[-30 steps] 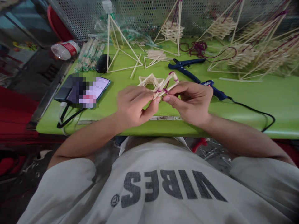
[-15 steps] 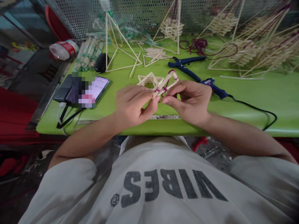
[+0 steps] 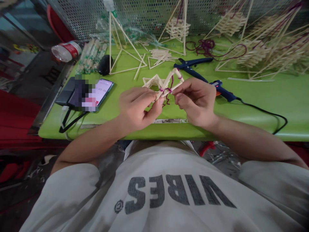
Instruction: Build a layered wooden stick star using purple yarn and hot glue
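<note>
1. While the white T-shirt (image 3: 154, 219) with its dark lettering fills the nearest part of the view, the green worktop (image 3: 260, 93) begins just beyond it.
2. The left hand (image 3: 141, 106) is clamped on the near end of a small stick frame (image 3: 169, 79), pinching it between thumb and forefinger.
3. The right hand (image 3: 196, 101) has its thumb and forefinger drawn close together at the frame's other side; I cannot tell whether they grip the thread or a stick.
4. The stick frame is between the two hands, angled upward, with purple thread (image 3: 168, 91) wound at its joints and loose ends dangling below.
5. Just behind it lies a star-shaped stick piece (image 3: 155, 79).
6. To the left lies a phone (image 3: 103, 90), partly blurred; to the right, a blue glue gun (image 3: 225, 92) with a black cable.
7. Farther back are a blue cutter (image 3: 185, 64) and a pile of short sticks (image 3: 160, 55), with a pyramid frame (image 3: 110, 45) to their left.
8. Toward the back lies a purple cord tangle (image 3: 205, 47), near frames bearing stacked sticks (image 3: 177, 29).
9. Farthest, a perforated panel (image 3: 149, 16) stands behind the worktop.
</note>
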